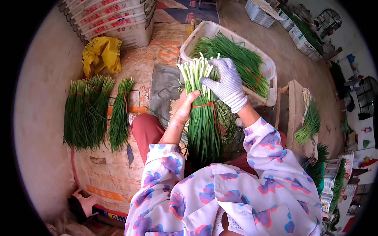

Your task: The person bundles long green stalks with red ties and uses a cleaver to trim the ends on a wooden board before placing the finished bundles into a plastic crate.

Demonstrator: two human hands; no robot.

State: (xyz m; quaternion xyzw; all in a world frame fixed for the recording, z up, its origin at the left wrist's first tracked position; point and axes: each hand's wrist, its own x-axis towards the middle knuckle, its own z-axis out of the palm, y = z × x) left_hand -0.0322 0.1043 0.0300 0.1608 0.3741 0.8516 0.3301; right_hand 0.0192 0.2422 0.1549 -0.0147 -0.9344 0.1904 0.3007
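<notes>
A thick bundle of garlic chives point(202, 126) stands upright in front of me, its pale cut ends up and dark green leaves hanging down. A red tie circles it below the pale part. My bare left hand point(184, 105) is closed around the bundle's left side, thumb across the front just above the tie. On my right hand point(227, 80) is a grey-white knit glove. It touches the pale ends from the right, with thumb and forefinger apart; its other fingers are partly hidden. Green and pale trimmings point(226, 122) lie beneath the bundle.
Beyond my hands, a white plastic crate point(271, 74) holds more tied chives. Several bundles point(84, 114) lie on the left matting, near a yellow bag point(101, 55) and stacked crates point(114, 23). At right, a wooden stand point(292, 114) has loose greens point(309, 124) beside it.
</notes>
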